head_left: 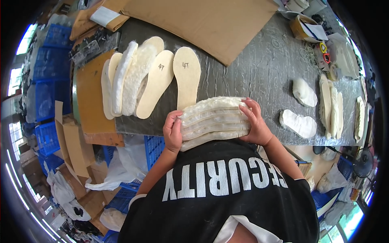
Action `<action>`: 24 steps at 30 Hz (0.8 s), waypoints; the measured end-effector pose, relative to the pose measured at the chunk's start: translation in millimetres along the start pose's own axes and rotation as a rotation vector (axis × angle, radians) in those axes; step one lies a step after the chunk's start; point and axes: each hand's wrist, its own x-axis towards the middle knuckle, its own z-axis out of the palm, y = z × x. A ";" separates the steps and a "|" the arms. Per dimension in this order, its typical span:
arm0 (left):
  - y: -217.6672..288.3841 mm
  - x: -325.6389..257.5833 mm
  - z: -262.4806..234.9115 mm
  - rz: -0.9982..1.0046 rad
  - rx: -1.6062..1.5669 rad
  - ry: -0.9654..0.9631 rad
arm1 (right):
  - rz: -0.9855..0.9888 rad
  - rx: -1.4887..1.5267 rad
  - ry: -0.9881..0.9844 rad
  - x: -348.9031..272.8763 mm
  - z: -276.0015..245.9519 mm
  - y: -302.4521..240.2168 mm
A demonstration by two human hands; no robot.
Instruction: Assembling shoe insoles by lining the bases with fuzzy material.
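Observation:
A stack of several fleecy cream insoles (214, 119) lies sideways between my hands at the table's front edge, close against my shirt. My left hand (173, 131) grips its left end, thumb and fingers curled round the edges. At the other end my right hand (257, 121) clasps the stack, fingertips over the top layer. Just beyond it a single flat beige insole (187, 73) with a handwritten mark lies on the table, its lower end behind the stack. Left of that, several more insoles (135, 79) lean in a row, some with fluffy pile, some smooth side up.
A large cardboard sheet (202, 24) covers the far part of the dark table (247, 77). To the right lie two white insole bundles (298, 123), more insoles on edge (331, 106), scissors (325, 52) and a small box (308, 29). Blue crates (50, 89) stand at the left.

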 end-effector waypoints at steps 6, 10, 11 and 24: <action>-10.4 -8.2 -11.8 -0.206 -0.787 -0.028 | -0.003 -0.014 0.011 -5.2 1.5 11.9; 13.3 -20.7 -0.3 -0.183 -0.694 -0.116 | 0.053 -0.053 0.045 -2.4 1.5 0.8; 18.5 -22.4 5.4 -0.167 -0.630 -0.065 | 0.056 -0.014 0.074 -2.0 1.4 -1.5; -10.6 -26.7 2.3 -0.059 -0.614 -0.022 | 0.173 -0.071 0.000 -2.2 -14.4 2.4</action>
